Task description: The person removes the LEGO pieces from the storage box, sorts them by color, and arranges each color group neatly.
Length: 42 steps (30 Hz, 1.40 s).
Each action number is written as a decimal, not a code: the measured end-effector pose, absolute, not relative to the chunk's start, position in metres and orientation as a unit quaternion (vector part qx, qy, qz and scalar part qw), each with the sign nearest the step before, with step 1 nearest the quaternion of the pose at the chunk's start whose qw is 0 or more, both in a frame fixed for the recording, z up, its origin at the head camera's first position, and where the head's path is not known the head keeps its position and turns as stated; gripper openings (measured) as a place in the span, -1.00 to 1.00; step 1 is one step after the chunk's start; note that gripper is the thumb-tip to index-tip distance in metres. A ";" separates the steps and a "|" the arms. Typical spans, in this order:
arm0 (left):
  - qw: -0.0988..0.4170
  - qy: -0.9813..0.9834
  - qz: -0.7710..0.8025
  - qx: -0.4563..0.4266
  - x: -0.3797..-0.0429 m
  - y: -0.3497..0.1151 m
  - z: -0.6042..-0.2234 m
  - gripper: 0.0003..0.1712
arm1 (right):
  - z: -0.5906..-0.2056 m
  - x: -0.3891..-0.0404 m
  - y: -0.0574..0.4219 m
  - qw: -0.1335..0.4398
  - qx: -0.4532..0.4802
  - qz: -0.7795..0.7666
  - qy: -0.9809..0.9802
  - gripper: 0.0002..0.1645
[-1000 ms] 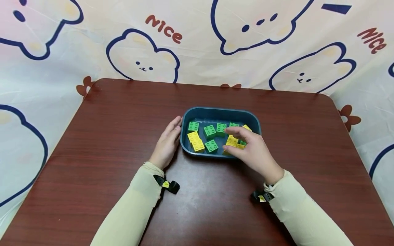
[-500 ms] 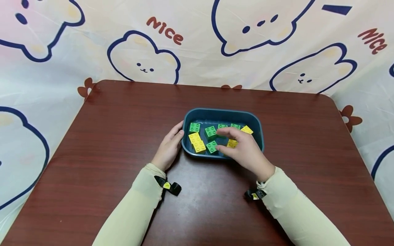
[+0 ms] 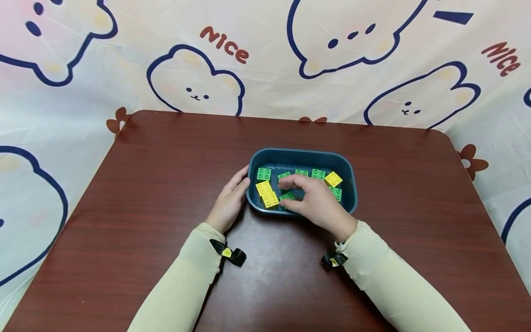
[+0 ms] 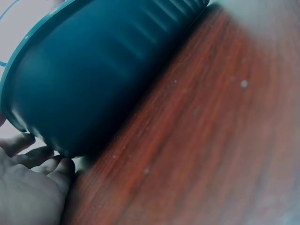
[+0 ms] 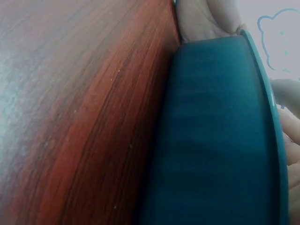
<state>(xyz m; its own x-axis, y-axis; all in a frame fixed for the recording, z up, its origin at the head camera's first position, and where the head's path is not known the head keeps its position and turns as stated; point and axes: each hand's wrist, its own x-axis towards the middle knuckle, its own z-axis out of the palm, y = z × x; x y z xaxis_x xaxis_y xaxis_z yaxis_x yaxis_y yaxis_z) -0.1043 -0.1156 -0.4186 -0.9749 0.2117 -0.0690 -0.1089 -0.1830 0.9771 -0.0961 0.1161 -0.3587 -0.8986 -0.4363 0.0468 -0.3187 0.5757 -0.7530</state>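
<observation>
A dark teal plastic tray (image 3: 303, 153) holds loose green and yellow building bricks. Its outer wall (image 4: 84, 70) fills much of the left wrist view. Against the tray's left end rests my left hand (image 3: 227, 201), fingertips touching the wall. Over the tray's front middle, my right hand (image 3: 317, 203) has thumb and forefinger apart around a green brick (image 3: 287, 197); no grip shows. Behind the forefinger is another partly covered green brick (image 3: 284, 175). Joined yellow bricks (image 3: 267, 194) lie left of the fingertips. The right hand hides part of the tray's contents.
Along the tray's back stand green bricks (image 3: 264, 174), with a yellow brick (image 3: 333, 179) and a green brick (image 3: 337, 193) near the right end. The brown wooden table (image 3: 174, 152) reaches back to a patterned cloth (image 3: 265, 27). Each wrist wears a black camera strap.
My right hand has moved left across the tray, uncovering bricks near its right end and covering some in the middle. The left hand stays at the tray's left end.
</observation>
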 end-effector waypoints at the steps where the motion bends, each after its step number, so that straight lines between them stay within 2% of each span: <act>1: 0.105 0.631 0.767 0.040 -0.104 -0.115 -0.418 -0.43 | -0.359 -0.097 0.115 0.075 -0.216 -0.404 0.886 -0.50; 26: 0.110 0.644 0.757 0.037 -0.102 -0.116 -0.418 -0.44 | -0.361 -0.108 0.100 0.169 -0.190 -0.355 0.900 -0.47; 34: 0.110 0.640 0.759 0.044 -0.101 -0.116 -0.419 -0.44 | -0.363 -0.110 0.097 0.171 -0.190 -0.339 0.905 -0.44; 42: 0.112 0.643 0.756 0.043 -0.101 -0.116 -0.419 -0.44 | -0.365 -0.113 0.097 0.163 -0.191 -0.349 0.903 -0.54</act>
